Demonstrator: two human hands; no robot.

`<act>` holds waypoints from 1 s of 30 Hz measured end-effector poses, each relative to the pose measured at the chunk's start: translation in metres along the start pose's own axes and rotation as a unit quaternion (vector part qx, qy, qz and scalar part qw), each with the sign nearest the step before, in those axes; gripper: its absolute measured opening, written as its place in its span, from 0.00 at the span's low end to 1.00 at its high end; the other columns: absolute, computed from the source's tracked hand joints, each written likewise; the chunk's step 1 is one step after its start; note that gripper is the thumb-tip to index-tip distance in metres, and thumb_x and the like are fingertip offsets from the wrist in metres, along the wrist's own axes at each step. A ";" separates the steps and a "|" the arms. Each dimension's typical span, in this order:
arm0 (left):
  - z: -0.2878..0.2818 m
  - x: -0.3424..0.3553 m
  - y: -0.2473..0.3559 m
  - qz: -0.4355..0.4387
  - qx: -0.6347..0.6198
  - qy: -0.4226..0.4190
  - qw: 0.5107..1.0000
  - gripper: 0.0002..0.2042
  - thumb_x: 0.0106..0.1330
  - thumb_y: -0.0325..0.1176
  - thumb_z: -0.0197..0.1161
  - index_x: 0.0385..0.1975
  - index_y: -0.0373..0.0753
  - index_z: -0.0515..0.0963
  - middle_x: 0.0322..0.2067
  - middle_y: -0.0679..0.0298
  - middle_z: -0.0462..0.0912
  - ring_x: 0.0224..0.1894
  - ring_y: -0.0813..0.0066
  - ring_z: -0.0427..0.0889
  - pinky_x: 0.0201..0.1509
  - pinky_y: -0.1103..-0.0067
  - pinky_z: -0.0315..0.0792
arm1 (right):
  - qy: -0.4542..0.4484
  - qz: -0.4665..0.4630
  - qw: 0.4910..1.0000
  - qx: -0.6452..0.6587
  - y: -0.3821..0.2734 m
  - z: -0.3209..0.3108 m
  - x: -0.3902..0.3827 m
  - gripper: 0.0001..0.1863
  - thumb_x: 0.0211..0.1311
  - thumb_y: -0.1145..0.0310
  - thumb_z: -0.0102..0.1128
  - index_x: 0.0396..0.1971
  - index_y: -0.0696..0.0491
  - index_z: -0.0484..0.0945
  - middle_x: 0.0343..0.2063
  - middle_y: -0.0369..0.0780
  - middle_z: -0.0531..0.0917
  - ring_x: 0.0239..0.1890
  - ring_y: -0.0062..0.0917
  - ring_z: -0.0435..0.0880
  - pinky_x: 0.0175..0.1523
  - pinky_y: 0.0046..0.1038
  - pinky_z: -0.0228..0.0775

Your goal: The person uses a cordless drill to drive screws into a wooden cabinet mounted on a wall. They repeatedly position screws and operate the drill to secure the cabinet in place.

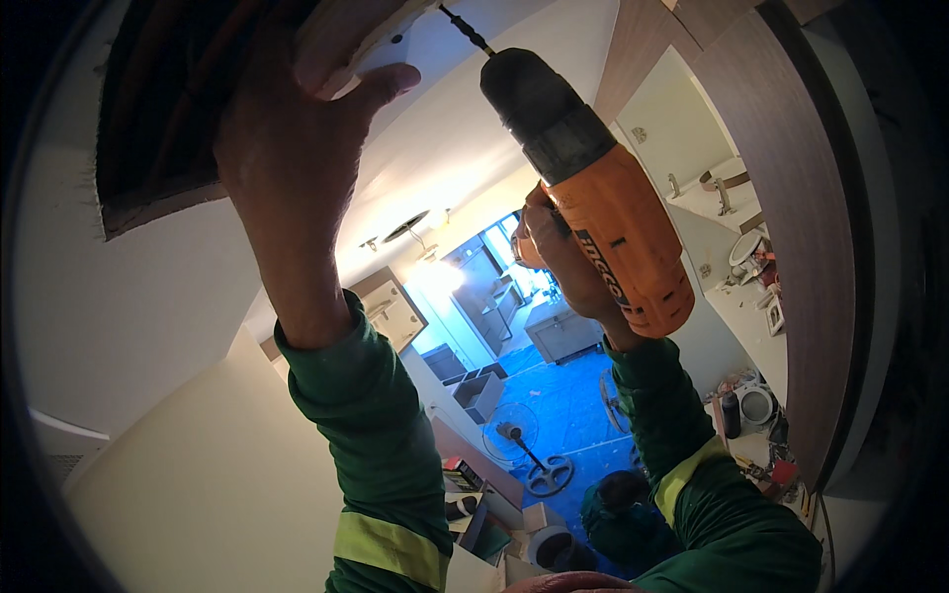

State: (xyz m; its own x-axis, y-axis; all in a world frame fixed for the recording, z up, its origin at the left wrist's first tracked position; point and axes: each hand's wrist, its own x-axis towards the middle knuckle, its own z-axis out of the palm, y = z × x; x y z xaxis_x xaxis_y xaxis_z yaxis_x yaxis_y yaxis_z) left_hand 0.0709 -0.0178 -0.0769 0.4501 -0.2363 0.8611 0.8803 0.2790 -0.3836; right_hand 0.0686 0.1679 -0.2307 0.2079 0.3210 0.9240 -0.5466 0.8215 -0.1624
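My right hand (563, 252) is wrapped round the handle of an orange and black cordless drill (623, 232), raised overhead and tilted up to the left. A dark drill bit (467, 32) sits in its chuck, its tip close to a pale-edged piece of board (380, 40); whether they touch I cannot tell. A small dark hole shows in that board. My left hand (297, 148) reaches up at the ceiling opening (153, 148) and grips the board, thumb stretched along its lower side. The other fingers are mostly hidden in shadow.
A wood-grain cabinet (756, 148) with open shelves stands on the right. Below are a blue floor covering (583, 395), a pedestal fan (524, 450), grey boxes (479, 395) and a person in green (623, 519). A lit lamp (442, 277) hangs from the ceiling.
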 end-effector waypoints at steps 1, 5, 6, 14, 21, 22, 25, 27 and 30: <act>0.000 0.002 0.001 -0.002 0.006 0.001 1.000 0.39 0.45 0.43 0.83 0.58 0.35 0.75 0.50 0.45 0.85 0.55 0.43 0.82 0.61 0.59 0.74 | -0.002 -0.003 1.000 0.001 -0.002 0.002 0.001 0.14 0.78 0.56 0.56 0.42 0.52 0.81 0.31 0.35 0.84 0.34 0.19 0.81 0.45 0.26 0.74; 0.002 0.002 0.000 -0.013 0.036 0.001 0.999 0.39 0.45 0.43 0.83 0.58 0.34 0.75 0.51 0.44 0.84 0.56 0.43 0.82 0.61 0.59 0.73 | 0.006 -0.012 0.999 -0.041 -0.012 0.002 0.001 0.14 0.78 0.56 0.55 0.43 0.52 0.81 0.32 0.35 0.84 0.35 0.19 0.81 0.46 0.27 0.74; 0.002 -0.001 0.001 -0.014 0.034 -0.008 0.999 0.39 0.45 0.43 0.83 0.58 0.34 0.75 0.51 0.44 0.84 0.56 0.43 0.81 0.62 0.58 0.73 | 0.030 -0.017 0.997 -0.062 -0.013 0.005 0.000 0.15 0.78 0.56 0.55 0.43 0.52 0.81 0.32 0.35 0.84 0.35 0.20 0.81 0.46 0.27 0.74; -0.004 -0.006 0.003 0.031 -0.013 0.014 0.999 0.37 0.46 0.43 0.83 0.57 0.35 0.75 0.50 0.46 0.85 0.54 0.43 0.81 0.61 0.57 0.73 | 0.060 -0.024 0.984 -0.168 -0.016 -0.002 0.005 0.15 0.78 0.55 0.56 0.43 0.52 0.81 0.33 0.35 0.84 0.36 0.22 0.81 0.46 0.30 0.74; 0.000 0.000 0.002 -0.004 0.005 0.011 1.000 0.35 0.45 0.41 0.83 0.54 0.35 0.76 0.48 0.45 0.85 0.52 0.43 0.82 0.58 0.58 0.74 | -0.026 0.038 0.996 -0.076 0.001 -0.015 0.016 0.15 0.77 0.56 0.57 0.44 0.53 0.81 0.36 0.37 0.83 0.38 0.23 0.81 0.47 0.30 0.74; -0.003 -0.001 0.001 0.012 -0.021 0.006 1.000 0.34 0.45 0.40 0.83 0.53 0.35 0.76 0.47 0.45 0.85 0.52 0.44 0.83 0.57 0.59 0.74 | 0.043 0.017 0.994 -0.103 0.007 -0.007 0.011 0.15 0.77 0.57 0.57 0.45 0.54 0.81 0.37 0.37 0.83 0.39 0.23 0.82 0.48 0.30 0.74; -0.009 -0.002 0.000 0.061 -0.095 0.003 0.994 0.32 0.44 0.37 0.83 0.51 0.34 0.77 0.45 0.45 0.86 0.50 0.45 0.84 0.55 0.60 0.76 | 0.070 -0.029 0.997 0.001 0.019 0.001 0.010 0.15 0.77 0.57 0.58 0.47 0.55 0.81 0.38 0.38 0.84 0.41 0.23 0.82 0.49 0.29 0.74; -0.008 -0.002 0.000 0.079 -0.099 0.032 0.991 0.31 0.44 0.35 0.83 0.49 0.34 0.77 0.44 0.45 0.86 0.49 0.45 0.85 0.53 0.61 0.77 | 0.051 -0.033 0.994 -0.087 0.015 -0.007 0.005 0.16 0.77 0.58 0.58 0.49 0.55 0.81 0.38 0.39 0.84 0.42 0.24 0.83 0.50 0.29 0.75; -0.003 -0.001 0.001 0.036 -0.067 0.027 0.997 0.31 0.44 0.35 0.83 0.49 0.33 0.77 0.44 0.46 0.86 0.49 0.45 0.85 0.53 0.61 0.77 | 0.040 -0.085 0.988 -0.126 0.002 -0.015 0.003 0.17 0.77 0.58 0.57 0.52 0.55 0.80 0.40 0.39 0.84 0.43 0.24 0.84 0.51 0.29 0.75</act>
State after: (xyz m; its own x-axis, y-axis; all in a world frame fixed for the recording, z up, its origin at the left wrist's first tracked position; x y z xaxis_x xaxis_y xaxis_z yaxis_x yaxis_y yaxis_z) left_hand 0.0717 -0.0201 -0.0786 0.5165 -0.2719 0.8119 0.8562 0.1702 -0.4877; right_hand 0.0802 0.1779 -0.2336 0.3478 0.1972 0.9166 -0.2815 0.9545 -0.0985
